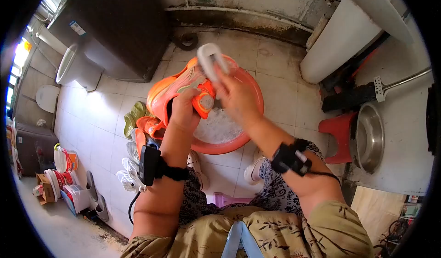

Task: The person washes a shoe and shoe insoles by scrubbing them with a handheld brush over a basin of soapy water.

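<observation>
My left hand (183, 108) is wrapped round an orange shoe (158, 95), held tilted over the left rim of a basin. A rounded orange part with a grey disc sticks out beside my fingers. My right hand (239, 97) grips a white scrubbing brush (210, 58) with a looped handle, slightly blurred, above the shoe's far end. Its bristles are hidden. Below both hands stands the orange-red basin (257, 90), with foamy, sudsy water (218, 128) inside.
Green clogs (133, 119), another orange shoe (148, 125) and white sneakers (127, 175) line the floor left of the basin. Right of it are a red stool (333, 134) and a metal bowl (370, 138). A dark appliance (115, 28) stands behind; buckets (66, 159) sit far left.
</observation>
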